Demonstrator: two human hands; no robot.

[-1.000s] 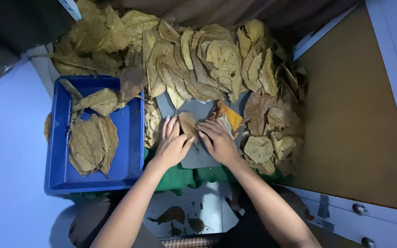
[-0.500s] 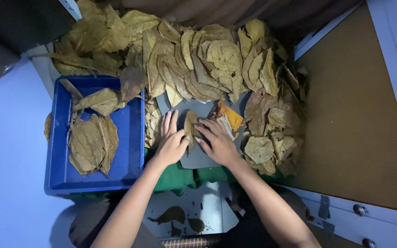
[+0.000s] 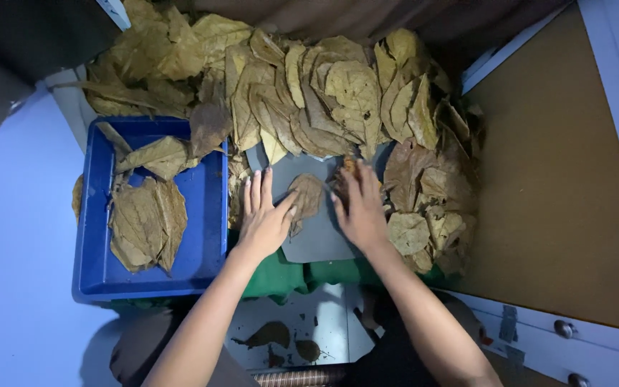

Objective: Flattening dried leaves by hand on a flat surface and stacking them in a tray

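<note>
A dry brown leaf [image 3: 307, 198] lies flat on a dark grey mat [image 3: 317, 240] in the middle. My left hand [image 3: 263, 218] rests palm down on the mat at the leaf's left edge, fingers stretched out, thumb touching the leaf. My right hand [image 3: 358, 208] lies flat on the mat just right of the leaf, fingers spread and pointing away from me. Neither hand grips anything.
A big heap of dried leaves [image 3: 309, 93] fills the back and the right side. At the left stands a blue tray [image 3: 205, 236] holding several flattened leaves [image 3: 145, 222]. Green cloth [image 3: 281, 276] lies under the mat. A brown board [image 3: 560, 193] is at the right.
Both hands have slid apart and flattened: the left to the leaf's left, the right to its right. The leaf, earlier partly under the fingers, now lies uncovered on the mat.
</note>
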